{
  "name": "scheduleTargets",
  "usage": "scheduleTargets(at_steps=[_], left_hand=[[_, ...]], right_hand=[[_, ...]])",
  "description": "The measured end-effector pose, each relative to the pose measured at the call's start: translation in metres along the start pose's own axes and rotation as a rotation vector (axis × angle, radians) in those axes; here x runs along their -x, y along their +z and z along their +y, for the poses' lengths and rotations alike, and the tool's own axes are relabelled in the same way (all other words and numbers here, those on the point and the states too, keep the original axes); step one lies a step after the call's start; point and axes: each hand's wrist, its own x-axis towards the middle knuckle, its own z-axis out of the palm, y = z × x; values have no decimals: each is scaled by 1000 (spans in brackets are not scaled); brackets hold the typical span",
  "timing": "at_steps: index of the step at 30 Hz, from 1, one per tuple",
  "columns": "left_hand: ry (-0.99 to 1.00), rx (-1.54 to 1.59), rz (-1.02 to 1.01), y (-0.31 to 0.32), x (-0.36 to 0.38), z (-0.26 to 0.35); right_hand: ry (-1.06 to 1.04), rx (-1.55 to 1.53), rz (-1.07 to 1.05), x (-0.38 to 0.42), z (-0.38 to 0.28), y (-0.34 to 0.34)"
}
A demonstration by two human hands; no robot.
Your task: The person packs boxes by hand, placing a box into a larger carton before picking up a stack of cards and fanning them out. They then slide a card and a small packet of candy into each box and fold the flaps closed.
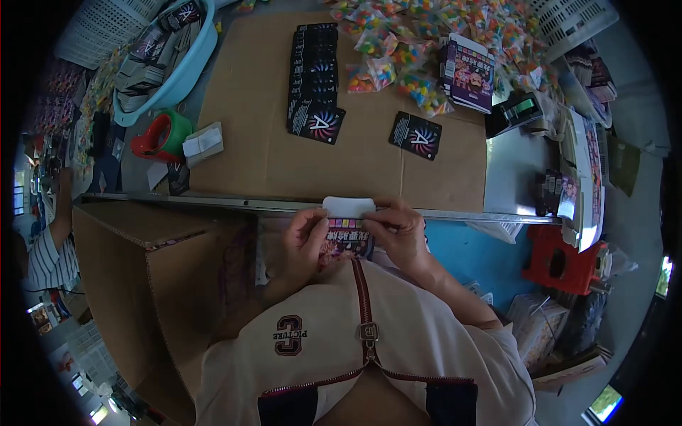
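Both my hands hold one small printed packet [346,238] close to my chest, at the near edge of the table. My left hand [305,241] grips its left side and my right hand [399,234] pinches its upper right. A white flap [348,206] sticks up at the top of the packet. On the cardboard sheet [249,128] beyond lie a row of black card packs [312,78] and one single black pack [415,134]. A purple printed box [469,73] stands by a heap of colourful candy bags [419,35].
A light blue basin [186,64] with packs sits at the far left, beside a red and green tape dispenser [162,136]. An open cardboard box [149,284] stands left of me. A red stool [561,259] and stacked goods are on the right. Another person's striped sleeve [46,259] shows at far left.
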Motion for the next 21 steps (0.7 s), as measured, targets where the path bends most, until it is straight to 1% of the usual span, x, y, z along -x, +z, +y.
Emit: scheduleTargets(at_steps=[1,2,4,5,7,8,10,11,13,14,16,17,19,21], left_hand=[[-86,-17,-4,-6,3,1],[-85,-14,-1,-12,3,2],[-242,-31,-9,-17,3,8],[-238,-28,-7,-18,3,11],[-210,-317,10,-19,2,16],[-207,-316,10,-19,0,18],[53,-333,-78,-20,-7,21],[52,-330,-76,-21,-9,24],[165,-424,-178,-24,-9,33],[159,-426,-178,-21,-10,36],[85,-239,-66,-14,-11,40],[68,-240,-64,-18,-14,35],[-160,-43,-182,-28,-21,24],[-188,-47,-185,-31,-18,22]], right_hand=[[86,-38,-115,2,0,-3],[86,-36,-118,2,0,-5],[209,-297,-200,2,-1,-9],[206,-294,-202,-1,-3,-13],[461,-367,-370,-7,-7,-22],[459,-366,-370,-7,-8,-21],[505,-279,-365,-7,-9,-20],[507,-276,-367,-6,-9,-21],[297,-204,-380,-3,-10,-23],[302,-208,-380,-2,-14,-21],[161,-67,-239,2,-27,-18],[176,-73,-241,0,-29,-17],[277,-175,-238,-7,-27,-15],[315,-128,-257,-7,-22,-13]])
